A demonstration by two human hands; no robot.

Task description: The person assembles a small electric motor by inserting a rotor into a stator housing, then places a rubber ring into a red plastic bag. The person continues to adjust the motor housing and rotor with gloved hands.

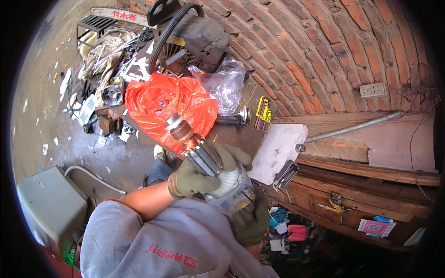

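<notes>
My left hand (197, 181), in a grey-green glove, is wrapped round a motor armature (202, 160) with copper windings and a metal commutator at its upper end. The armature is tilted, its upper end pointing up and left over a red-orange plastic bag (171, 104). A white ridged plastic part (228, 181) sits round its lower end. Below that, my gloved right hand (250, 218) grips a clear plastic container (229, 199) with something yellowish inside. The lower end of the armature is hidden by the glove and the plastic; I cannot tell whether it touches the container.
Beyond the bag stands a dusty grey machine (206, 39) with a black curved handle, beside a chainsaw bar (121, 15). A clear bag (227, 88), yellow hex key set (264, 110) and white board (280, 150) lie right. A brick wall (296, 51) rises behind; scrap litters the left floor.
</notes>
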